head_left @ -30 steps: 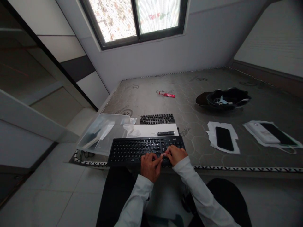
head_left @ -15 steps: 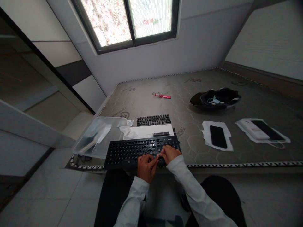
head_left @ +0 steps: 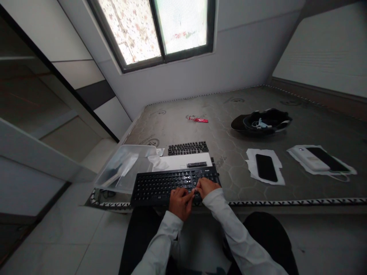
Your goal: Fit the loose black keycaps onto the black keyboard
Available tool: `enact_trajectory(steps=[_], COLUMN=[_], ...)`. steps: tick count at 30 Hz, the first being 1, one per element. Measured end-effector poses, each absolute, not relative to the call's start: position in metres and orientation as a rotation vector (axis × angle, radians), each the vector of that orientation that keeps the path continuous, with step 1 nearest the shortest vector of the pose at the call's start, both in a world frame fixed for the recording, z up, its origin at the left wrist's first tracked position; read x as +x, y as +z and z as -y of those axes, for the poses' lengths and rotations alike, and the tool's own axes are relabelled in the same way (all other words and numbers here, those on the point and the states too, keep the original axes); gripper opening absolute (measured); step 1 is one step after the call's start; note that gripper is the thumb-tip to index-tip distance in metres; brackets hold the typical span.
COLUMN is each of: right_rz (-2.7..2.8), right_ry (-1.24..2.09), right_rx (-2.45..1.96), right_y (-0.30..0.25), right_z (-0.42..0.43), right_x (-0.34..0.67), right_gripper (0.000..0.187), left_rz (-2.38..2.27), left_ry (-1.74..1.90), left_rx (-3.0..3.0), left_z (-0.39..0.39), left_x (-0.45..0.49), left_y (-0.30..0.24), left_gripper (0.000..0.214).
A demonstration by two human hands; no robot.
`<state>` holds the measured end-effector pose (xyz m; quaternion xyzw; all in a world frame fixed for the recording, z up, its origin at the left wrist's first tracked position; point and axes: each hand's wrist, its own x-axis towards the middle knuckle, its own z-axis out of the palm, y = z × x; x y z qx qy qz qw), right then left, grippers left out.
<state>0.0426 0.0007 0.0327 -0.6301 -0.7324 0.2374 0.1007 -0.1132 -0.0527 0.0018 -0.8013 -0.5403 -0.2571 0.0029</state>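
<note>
A black keyboard point(head_left: 151, 189) lies at the front edge of the bed-like surface, many of its key positions looking bare of caps. Over its lower right part, my left hand point(head_left: 180, 203) and my right hand point(head_left: 207, 187) meet at the fingertips. Both hands have their fingers pinched together on the keys there; anything small between them is hidden. Behind the keyboard is a white sheet point(head_left: 174, 162) with a slim dark piece point(head_left: 197, 164) on it. Farther back, loose black keycaps point(head_left: 187, 148) are laid out in rows.
Left of the keyboard stands a clear plastic box point(head_left: 110, 162) with plastic wrapping inside. A red item point(head_left: 198, 120) lies farther back. To the right are a black cap point(head_left: 241, 123) holding a mask, a phone point(head_left: 266, 167) on white paper, and a white power bank point(head_left: 311, 159) beside another phone point(head_left: 329, 159).
The view has shifted slightly, so most things appear a little lower and to the right. Both hands stay pinched at the same part of the keyboard, with only small finger movement.
</note>
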Motion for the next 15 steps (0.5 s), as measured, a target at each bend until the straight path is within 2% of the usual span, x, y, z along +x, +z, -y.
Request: enact_trajectory(steps=[6, 10, 15], right_rz=[2.163, 1.967, 1.516], right_ry=[0.718, 0.762, 0.464], right_rx=[-1.786, -1.621, -1.771], right_y=[0.030, 0.029, 0.004], right_z=[-0.002, -0.011, -0.042], right_x=[0.045, 0.063, 0.128], right_gripper=[0.007, 0.014, 0.031], left_rz=[1.692, 1.719, 1.725], left_ry=[-0.893, -0.933, -0.928], left_rx=[-2.497, -2.474, -2.479], left_z=[0.051, 0.051, 0.050], left_x=[-0.116, -0.117, -0.117], left_y=[-0.007, -0.010, -0.011], left_gripper=[0.025, 0.026, 0.027])
